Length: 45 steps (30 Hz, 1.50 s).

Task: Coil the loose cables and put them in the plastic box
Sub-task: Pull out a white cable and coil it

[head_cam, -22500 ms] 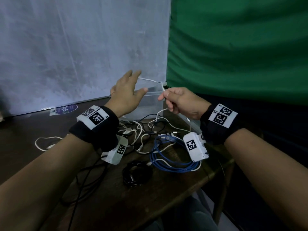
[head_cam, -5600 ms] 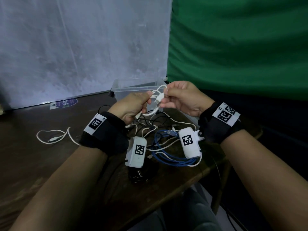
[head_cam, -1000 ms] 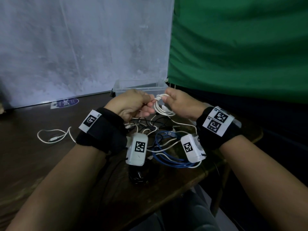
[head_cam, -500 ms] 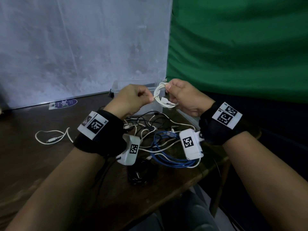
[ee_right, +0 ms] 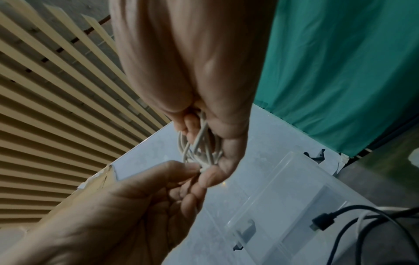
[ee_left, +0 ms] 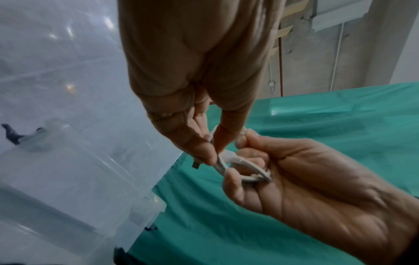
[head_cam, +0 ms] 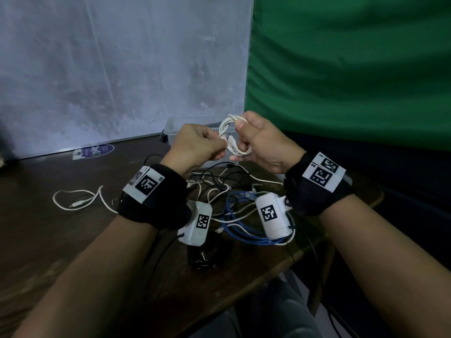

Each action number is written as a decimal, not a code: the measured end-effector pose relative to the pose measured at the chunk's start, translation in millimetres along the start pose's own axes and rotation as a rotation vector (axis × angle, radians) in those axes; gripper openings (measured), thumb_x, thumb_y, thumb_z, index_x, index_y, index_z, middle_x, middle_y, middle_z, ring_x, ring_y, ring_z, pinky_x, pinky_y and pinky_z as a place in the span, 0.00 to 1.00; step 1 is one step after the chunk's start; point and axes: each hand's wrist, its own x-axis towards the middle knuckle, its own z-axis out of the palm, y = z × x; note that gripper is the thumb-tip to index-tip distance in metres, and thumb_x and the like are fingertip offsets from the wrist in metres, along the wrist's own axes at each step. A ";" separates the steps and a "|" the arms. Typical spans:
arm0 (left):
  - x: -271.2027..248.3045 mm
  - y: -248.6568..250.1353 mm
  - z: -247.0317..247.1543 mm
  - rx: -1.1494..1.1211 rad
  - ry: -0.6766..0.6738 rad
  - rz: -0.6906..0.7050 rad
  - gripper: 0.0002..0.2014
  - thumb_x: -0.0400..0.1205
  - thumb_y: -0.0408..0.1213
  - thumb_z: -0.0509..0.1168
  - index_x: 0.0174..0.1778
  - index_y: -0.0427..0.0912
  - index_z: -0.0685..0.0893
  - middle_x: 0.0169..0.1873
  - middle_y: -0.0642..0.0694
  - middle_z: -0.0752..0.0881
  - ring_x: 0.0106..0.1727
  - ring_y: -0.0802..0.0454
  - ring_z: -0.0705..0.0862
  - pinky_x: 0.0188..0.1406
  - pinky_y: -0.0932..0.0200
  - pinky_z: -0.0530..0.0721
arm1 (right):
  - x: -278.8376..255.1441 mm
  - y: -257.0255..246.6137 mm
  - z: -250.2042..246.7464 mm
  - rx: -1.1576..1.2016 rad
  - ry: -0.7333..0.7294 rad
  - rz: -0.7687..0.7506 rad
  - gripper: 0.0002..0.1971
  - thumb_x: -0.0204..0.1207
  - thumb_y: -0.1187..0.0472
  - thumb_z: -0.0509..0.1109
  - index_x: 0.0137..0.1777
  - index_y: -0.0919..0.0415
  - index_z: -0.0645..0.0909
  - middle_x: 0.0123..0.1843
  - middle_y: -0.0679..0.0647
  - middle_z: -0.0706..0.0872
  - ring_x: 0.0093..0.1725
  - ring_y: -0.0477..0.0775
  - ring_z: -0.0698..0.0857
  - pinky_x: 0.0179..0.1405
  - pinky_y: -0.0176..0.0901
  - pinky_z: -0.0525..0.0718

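Observation:
A small coil of white cable (head_cam: 231, 140) hangs in the air between both hands, just in front of the clear plastic box (head_cam: 170, 128). My right hand (head_cam: 258, 142) grips the coil's right side with thumb and curled fingers. My left hand (head_cam: 202, 147) pinches the cable's plug end at the coil's left. In the left wrist view the left fingertips (ee_left: 211, 154) pinch the white plug (ee_left: 235, 159). In the right wrist view the coil (ee_right: 199, 147) sits in the right fist above the box (ee_right: 283, 202).
Loose cables lie tangled on the dark wooden table (head_cam: 48, 240): a blue cable (head_cam: 241, 230), black cables (head_cam: 212, 176), a black bundle (head_cam: 205, 254), and a white cable (head_cam: 78, 201) to the left. A grey panel and green cloth stand behind; the table's edge runs near right.
Over the last second both hands have lifted the white coil slightly up and toward the box. The left hand's fingers have shifted on the cable's plug end.

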 end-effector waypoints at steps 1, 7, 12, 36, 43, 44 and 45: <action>0.7 -0.5 1.7 0.003 0.022 -0.010 0.08 0.73 0.25 0.69 0.28 0.36 0.84 0.19 0.45 0.85 0.23 0.53 0.81 0.35 0.59 0.86 | -0.2 -0.3 1.0 -0.011 -0.007 -0.003 0.09 0.87 0.61 0.54 0.44 0.56 0.71 0.27 0.51 0.69 0.26 0.44 0.71 0.38 0.51 0.85; 3.1 -3.7 5.9 0.044 0.089 -0.006 0.07 0.72 0.25 0.65 0.28 0.32 0.83 0.14 0.49 0.80 0.22 0.51 0.77 0.27 0.61 0.76 | 2.9 4.2 3.8 -0.184 0.018 -0.120 0.11 0.87 0.63 0.54 0.41 0.56 0.69 0.27 0.52 0.70 0.24 0.42 0.71 0.29 0.44 0.79; 1.8 -5.7 5.7 0.062 0.090 0.044 0.12 0.75 0.27 0.65 0.24 0.39 0.79 0.20 0.44 0.79 0.25 0.51 0.73 0.29 0.61 0.71 | 5.3 5.7 3.2 -0.398 0.079 -0.218 0.13 0.86 0.62 0.56 0.39 0.53 0.67 0.28 0.48 0.70 0.23 0.38 0.70 0.27 0.39 0.75; 1.7 -1.5 7.9 -0.211 -0.006 -0.153 0.11 0.78 0.21 0.64 0.31 0.39 0.78 0.27 0.42 0.79 0.27 0.56 0.78 0.28 0.66 0.74 | 12.1 9.0 -4.8 -0.700 0.110 -0.319 0.10 0.86 0.59 0.56 0.53 0.66 0.73 0.36 0.52 0.76 0.35 0.49 0.74 0.40 0.50 0.75; 1.6 -2.1 13.1 -0.244 0.043 -0.073 0.08 0.78 0.24 0.67 0.39 0.41 0.77 0.31 0.46 0.80 0.26 0.61 0.76 0.24 0.71 0.73 | 8.6 1.6 -1.2 -0.224 0.080 -0.129 0.12 0.87 0.64 0.54 0.40 0.56 0.69 0.26 0.50 0.71 0.21 0.42 0.70 0.25 0.41 0.74; 1.1 -1.6 14.1 -0.211 0.048 -0.040 0.09 0.78 0.25 0.67 0.39 0.42 0.76 0.31 0.46 0.80 0.24 0.64 0.76 0.24 0.72 0.73 | 7.1 -0.2 -1.1 -0.143 0.061 -0.098 0.12 0.87 0.64 0.53 0.40 0.56 0.70 0.25 0.49 0.70 0.20 0.42 0.69 0.25 0.41 0.74; 0.3 -1.0 15.1 -0.176 0.054 -0.007 0.10 0.79 0.25 0.67 0.38 0.43 0.75 0.30 0.47 0.79 0.23 0.65 0.76 0.25 0.73 0.73 | 6.4 -0.9 -1.3 -0.092 0.048 -0.074 0.12 0.87 0.64 0.53 0.41 0.56 0.70 0.23 0.48 0.70 0.19 0.42 0.68 0.25 0.41 0.75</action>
